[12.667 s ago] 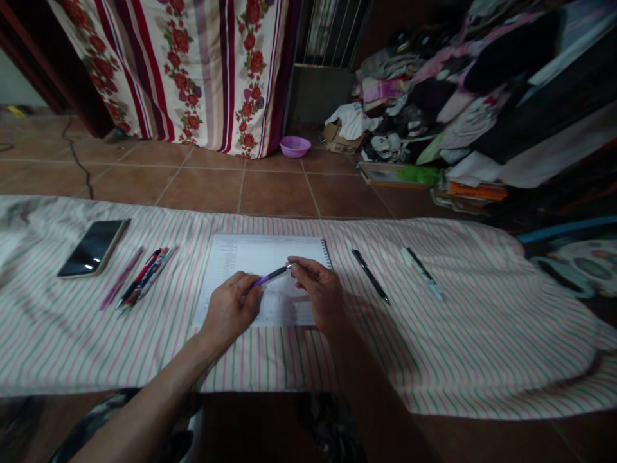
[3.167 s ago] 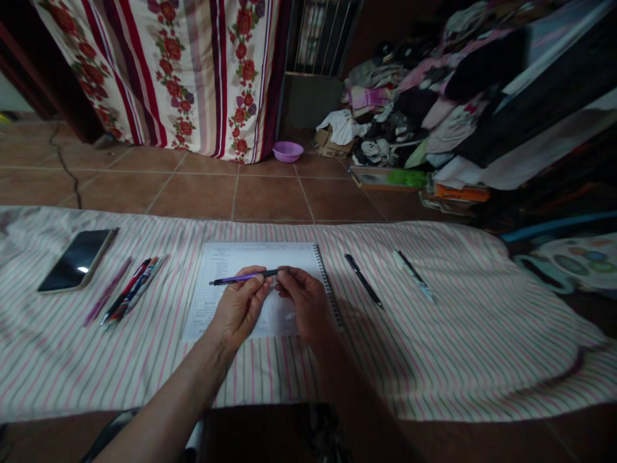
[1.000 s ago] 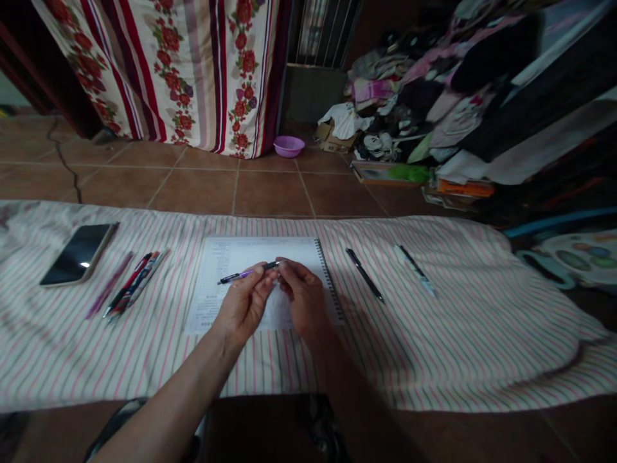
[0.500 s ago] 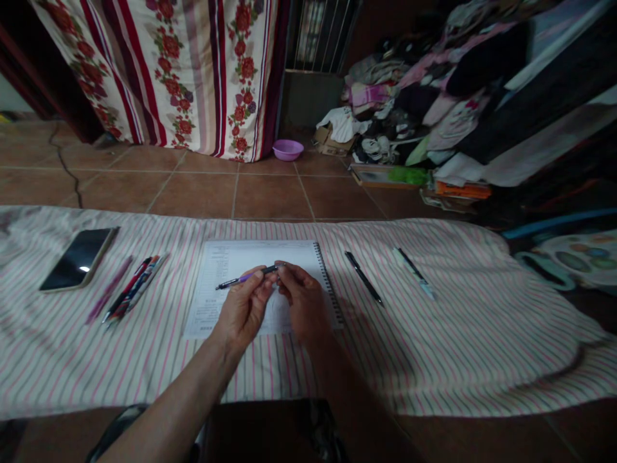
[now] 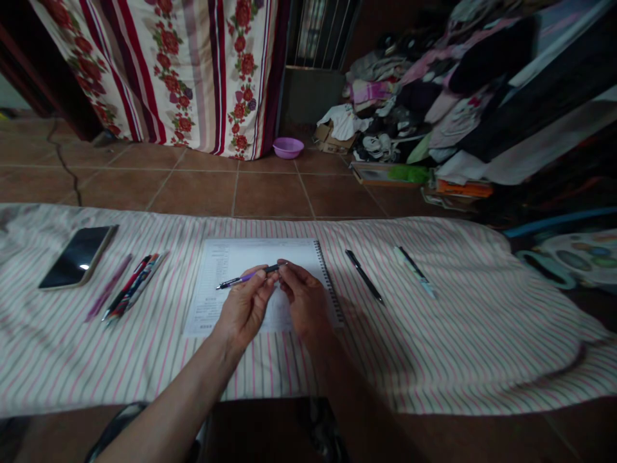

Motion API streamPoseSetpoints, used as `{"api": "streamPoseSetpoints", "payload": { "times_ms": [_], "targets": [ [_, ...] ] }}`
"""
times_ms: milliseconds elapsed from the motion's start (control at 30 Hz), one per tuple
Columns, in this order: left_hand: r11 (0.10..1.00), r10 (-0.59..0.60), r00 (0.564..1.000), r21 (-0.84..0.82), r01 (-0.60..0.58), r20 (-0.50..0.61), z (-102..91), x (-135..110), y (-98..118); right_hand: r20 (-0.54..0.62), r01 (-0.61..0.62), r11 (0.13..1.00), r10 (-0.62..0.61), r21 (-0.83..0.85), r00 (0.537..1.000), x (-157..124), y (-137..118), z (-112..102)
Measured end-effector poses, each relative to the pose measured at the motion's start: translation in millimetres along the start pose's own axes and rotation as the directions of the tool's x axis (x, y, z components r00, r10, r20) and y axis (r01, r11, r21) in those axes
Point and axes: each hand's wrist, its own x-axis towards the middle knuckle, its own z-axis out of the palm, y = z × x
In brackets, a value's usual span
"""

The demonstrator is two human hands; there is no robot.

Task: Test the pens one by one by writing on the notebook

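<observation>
Over a spiral notebook (image 5: 216,257) I see a purple and black pen (image 5: 247,277), tilted with its clip end to the left. My left hand (image 5: 247,307) pinches its barrel between thumb and fingers. At the pen's dark right end, the fingertips of my right hand (image 5: 304,297) are closed on it; the very tip is mostly hidden there. Right of the notebook lies a black pen (image 5: 364,276). Farther right is a pale blue pen with a dark strip (image 5: 415,272).
Several pens (image 5: 132,287) lie side by side on the striped cloth (image 5: 457,341), left of the notebook. Beyond them rests a phone (image 5: 78,256). A purple basin (image 5: 288,148) stands on the tiled floor near the curtain (image 5: 202,83). Clothes (image 5: 424,96) are heaped at back right.
Both hands stay almost in place on the pen. The right fingertips have shifted very slightly to the right along its end.
</observation>
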Motion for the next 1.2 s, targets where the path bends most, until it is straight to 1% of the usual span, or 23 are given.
{"api": "streamPoseSetpoints", "payload": {
  "times_ms": [233, 467, 700, 967, 1067, 1200],
  "targets": [
    [0.999, 0.034, 0.999, 0.036, -0.035, 0.032, -3.0, 0.4, 1.2, 0.013, -0.018, 0.999, 0.017, 0.033, 1.0, -2.5, -2.2, 2.3],
    [0.999, 0.025, 0.997, 0.043, -0.028, 0.075, -4.2, -1.2, 4.3, 0.069, 0.02, 0.998, -0.024, 0.053, 0.997, -2.6, -1.2, 1.6],
    [0.999, 0.012, 0.997, 0.03, -0.014, 0.073, -5.5, 0.2, 3.3, 0.029, 0.048, 0.999, -0.047, -0.013, 0.998, -0.6, 1.3, 1.0],
    [0.993, 0.038, 0.999, 0.115, -0.041, 0.028, -0.7, -4.6, 3.8, -0.018, 0.039, 0.999, -0.039, -0.015, 0.999, -2.7, 0.4, 1.6],
    [0.984, 0.068, 0.998, 0.165, -0.07, 0.017, -0.7, -5.4, 4.4, -0.036, 0.017, 1.0, -0.017, -0.011, 0.999, -3.7, -0.3, 2.9],
    [0.967, 0.122, 0.99, 0.217, -0.134, 0.065, -1.5, -4.0, 4.6, -0.047, -0.008, 1.0, 0.008, 0.019, 0.999, -2.8, -1.3, 3.7]
  ]
}}
